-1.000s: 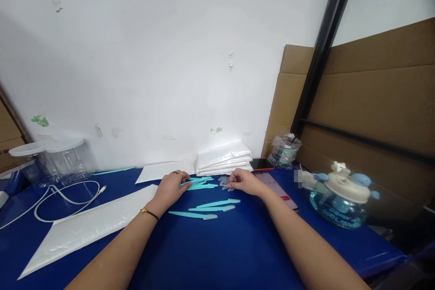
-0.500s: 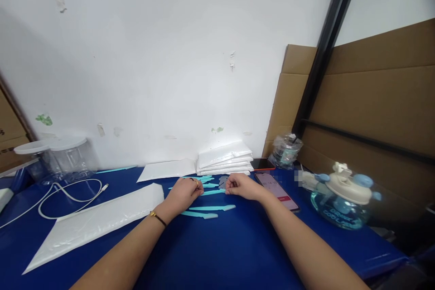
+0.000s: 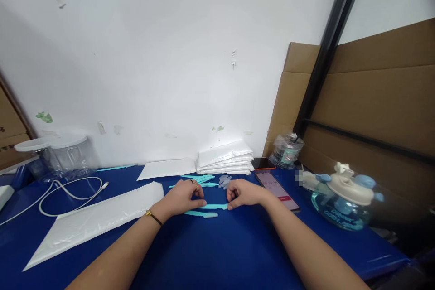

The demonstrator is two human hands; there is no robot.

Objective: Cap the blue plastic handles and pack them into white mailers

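A slim turquoise eyebrow razor (image 3: 216, 206) lies between my hands, low over the blue tabletop. My left hand (image 3: 184, 197), fingers curled, is closed at its left end. At the right end my right hand (image 3: 243, 192) pinches it between thumb and fingertips. Just below, another turquoise razor (image 3: 200, 213) rests on the table, its left part behind my left hand. Beyond my hands is a loose pile of turquoise razors (image 3: 204, 179). Several small greyish translucent pieces (image 3: 224, 180) lie beside that pile, near my right fingers.
A white padded mailer (image 3: 105, 217) lies left, with a white cable (image 3: 73, 198) behind it. Stacked white mailers (image 3: 224, 156) stand by the wall. At right are a phone (image 3: 275, 188) and a water bottle (image 3: 345, 199). Clear jars (image 3: 70, 158) stand far left.
Both hands have come slightly nearer to me, bringing the razor down to where another razor lay. The pile and the greyish pieces are now less covered.
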